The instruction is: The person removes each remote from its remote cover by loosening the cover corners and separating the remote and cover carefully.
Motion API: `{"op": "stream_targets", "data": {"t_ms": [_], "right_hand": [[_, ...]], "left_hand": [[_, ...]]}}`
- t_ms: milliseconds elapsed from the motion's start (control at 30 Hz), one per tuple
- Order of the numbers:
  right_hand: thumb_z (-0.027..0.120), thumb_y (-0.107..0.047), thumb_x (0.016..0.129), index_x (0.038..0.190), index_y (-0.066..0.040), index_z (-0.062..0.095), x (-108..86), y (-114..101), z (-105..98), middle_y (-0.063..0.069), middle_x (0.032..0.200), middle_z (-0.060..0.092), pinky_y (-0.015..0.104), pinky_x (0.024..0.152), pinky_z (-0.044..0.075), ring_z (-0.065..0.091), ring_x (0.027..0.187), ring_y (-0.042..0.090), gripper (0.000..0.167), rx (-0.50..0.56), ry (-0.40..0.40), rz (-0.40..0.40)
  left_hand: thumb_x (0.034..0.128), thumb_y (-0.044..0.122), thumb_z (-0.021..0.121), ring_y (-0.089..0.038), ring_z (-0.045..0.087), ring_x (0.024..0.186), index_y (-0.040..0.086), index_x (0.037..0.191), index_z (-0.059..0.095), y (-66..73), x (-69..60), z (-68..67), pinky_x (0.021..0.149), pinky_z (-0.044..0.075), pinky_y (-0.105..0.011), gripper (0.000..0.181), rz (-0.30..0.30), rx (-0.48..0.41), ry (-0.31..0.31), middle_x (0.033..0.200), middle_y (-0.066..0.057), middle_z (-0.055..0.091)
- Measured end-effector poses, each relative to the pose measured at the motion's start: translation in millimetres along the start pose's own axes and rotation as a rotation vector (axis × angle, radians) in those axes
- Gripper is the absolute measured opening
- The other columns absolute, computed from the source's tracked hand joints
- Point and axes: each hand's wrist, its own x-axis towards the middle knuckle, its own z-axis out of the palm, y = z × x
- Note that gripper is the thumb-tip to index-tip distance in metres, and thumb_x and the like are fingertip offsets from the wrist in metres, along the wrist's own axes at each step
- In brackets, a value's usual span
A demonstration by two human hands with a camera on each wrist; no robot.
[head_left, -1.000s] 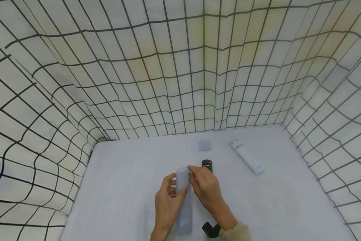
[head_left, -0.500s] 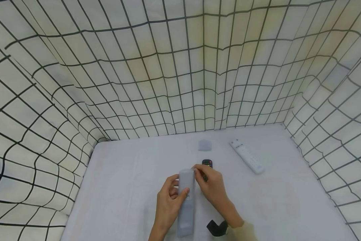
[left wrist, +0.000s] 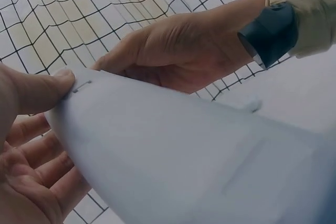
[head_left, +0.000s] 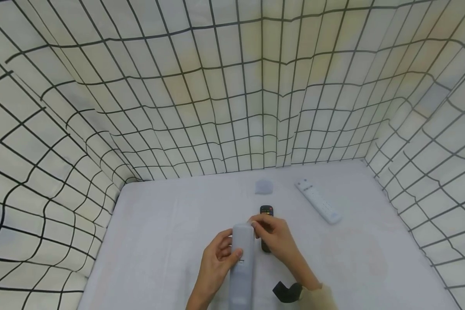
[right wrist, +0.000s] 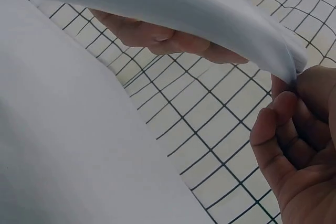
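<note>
A long white remote control (head_left: 241, 280), back side up with a small latch mark, stands tilted between the hands. My left hand (head_left: 213, 262) grips its left side, thumb on the back and fingers around the edge. At its far end my right hand (head_left: 275, 237) pinches a corner of a thin pale cover (right wrist: 286, 74) that wraps the remote. In the right wrist view the remote's white tip (right wrist: 299, 59) shows beside the pinched corner. In the left wrist view the right fingertips are hidden behind the remote.
A black remote control (head_left: 266, 247) lies partly hidden under the right hand. Another white remote control (head_left: 318, 201) lies at the back right. A small translucent piece (head_left: 263, 187) is near the table's back edge. Grid-patterned cloth (head_left: 216, 107) walls the white table (head_left: 158, 224).
The remote control and both hands have shifted slightly right and toward the person. More of the black remote shows. The right hand still pinches at the far corner.
</note>
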Motion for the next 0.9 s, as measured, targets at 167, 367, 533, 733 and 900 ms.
{"op": "stream_targets", "data": {"t_ms": [167, 367, 533, 733, 900], "right_hand": [[0.062, -0.002, 0.103, 0.11, 0.004, 0.072, -1.7, 3.7, -1.5, 0.023, 0.098, 0.073, 0.026, 0.068, 0.062, 0.067, 0.08, 0.0, 0.014, 0.07, -0.028, 0.032], [0.064, -0.004, 0.102, 0.109, 0.003, 0.073, -5.8, 5.9, 0.3, 0.025, 0.101, 0.074, 0.027, 0.069, 0.062, 0.069, 0.083, 0.0, 0.013, 0.097, -0.03, 0.033], [0.067, -0.01, 0.101, 0.109, 0.001, 0.073, -9.5, 5.8, 2.7, 0.013, 0.103, 0.075, 0.027, 0.076, 0.062, 0.07, 0.088, 0.004, 0.014, 0.14, 0.005, 0.134], [0.068, -0.016, 0.102, 0.105, -0.01, 0.073, -12.5, 11.4, 4.9, -0.008, 0.099, 0.075, 0.023, 0.075, 0.058, 0.068, 0.087, 0.004, 0.008, 0.409, -0.02, 0.387], [0.062, -0.017, 0.106, 0.1, -0.024, 0.072, -17.6, 17.2, 6.4, -0.01, 0.104, 0.074, 0.022, 0.081, 0.057, 0.068, 0.096, 0.004, 0.013, 0.579, -0.051, 0.437]], "left_hand": [[0.0988, 0.012, 0.071, -0.019, 0.077, 0.1, 0.008, 0.144, 0.056, -1.8, -0.3, 0.3, 0.082, 0.062, -0.031, 0.048, 0.001, -0.023, -0.038, 0.126, -0.017, 0.073], [0.0991, 0.012, 0.07, -0.021, 0.076, 0.103, 0.005, 0.145, 0.055, -3.9, -0.4, 1.8, 0.084, 0.062, -0.031, 0.048, -0.027, -0.054, -0.064, 0.127, -0.02, 0.072], [0.0984, 0.014, 0.072, -0.021, 0.077, 0.102, 0.004, 0.146, 0.054, -5.9, -0.1, 3.0, 0.084, 0.061, -0.03, 0.052, -0.053, -0.036, -0.056, 0.126, -0.02, 0.073], [0.0984, 0.018, 0.073, -0.021, 0.077, 0.099, 0.003, 0.147, 0.053, -8.4, 1.1, 3.6, 0.083, 0.061, -0.03, 0.054, -0.077, -0.025, -0.049, 0.126, -0.021, 0.072], [0.0985, 0.021, 0.073, -0.02, 0.077, 0.097, 0.004, 0.147, 0.053, -10.8, 1.0, 5.7, 0.081, 0.062, -0.029, 0.055, -0.095, -0.019, -0.032, 0.126, -0.02, 0.072]]}}
